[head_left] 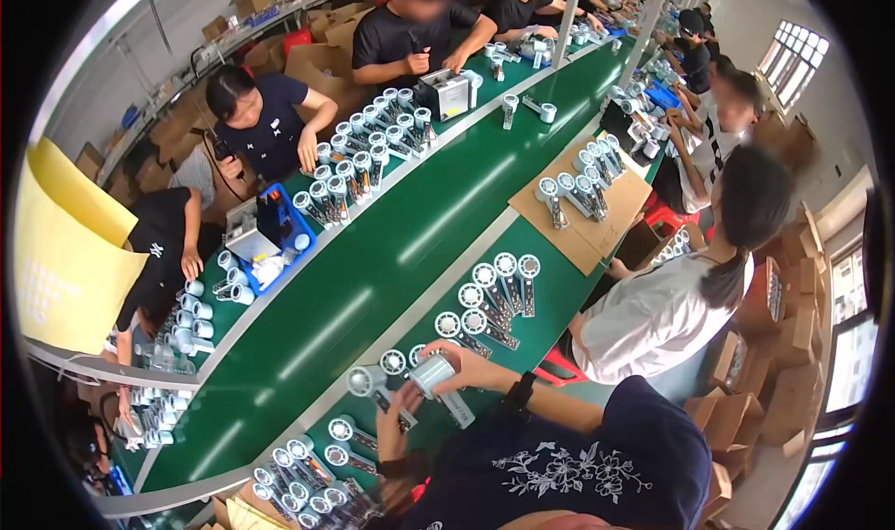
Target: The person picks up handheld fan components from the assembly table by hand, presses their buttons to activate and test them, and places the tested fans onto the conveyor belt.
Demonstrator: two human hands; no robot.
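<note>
My right hand [463,366] is wrapped round the round head of a light grey handheld device [432,374], whose handle points down to the right. Just left of it, my left hand [399,416] is raised among other devices, its fingers partly hidden. Another device with a round head [365,381] is beside my left hand; whether the hand holds it I cannot tell. Several similar devices with round fan-like faces [474,322] lie on the green table above my hands. More of them [296,479] are grouped at the lower left.
A green conveyor belt [373,292] with pale edges runs diagonally past the table. A cardboard sheet [580,241] bears more devices. A co-worker in a white shirt [664,316] sits at the right. Across the belt are other workers, device rows and a blue bin [300,227].
</note>
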